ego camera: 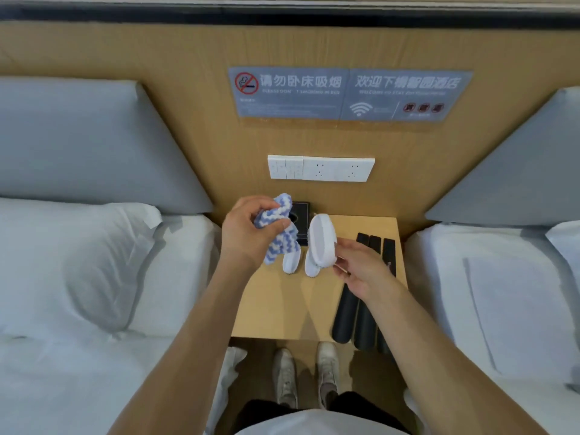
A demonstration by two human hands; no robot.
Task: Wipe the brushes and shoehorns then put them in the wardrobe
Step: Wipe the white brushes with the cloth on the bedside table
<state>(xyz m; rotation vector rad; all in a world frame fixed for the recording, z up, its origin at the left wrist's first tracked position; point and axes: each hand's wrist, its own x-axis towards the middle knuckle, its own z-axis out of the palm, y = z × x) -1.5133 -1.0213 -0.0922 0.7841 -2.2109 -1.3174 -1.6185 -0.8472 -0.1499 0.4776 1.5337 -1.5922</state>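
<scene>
Your right hand grips a white brush, apparently rigid and light; hold its edges. Left hand at nine o'clock clutches the soft cloth.

Both hands raised on outstretched forearms, left fisted, right pinching.

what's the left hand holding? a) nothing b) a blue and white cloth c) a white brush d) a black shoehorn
b: the left hand grips the blue and white cloth, while the right hand holds the white brush and the black shoehorns lie on the nightstand.
</scene>
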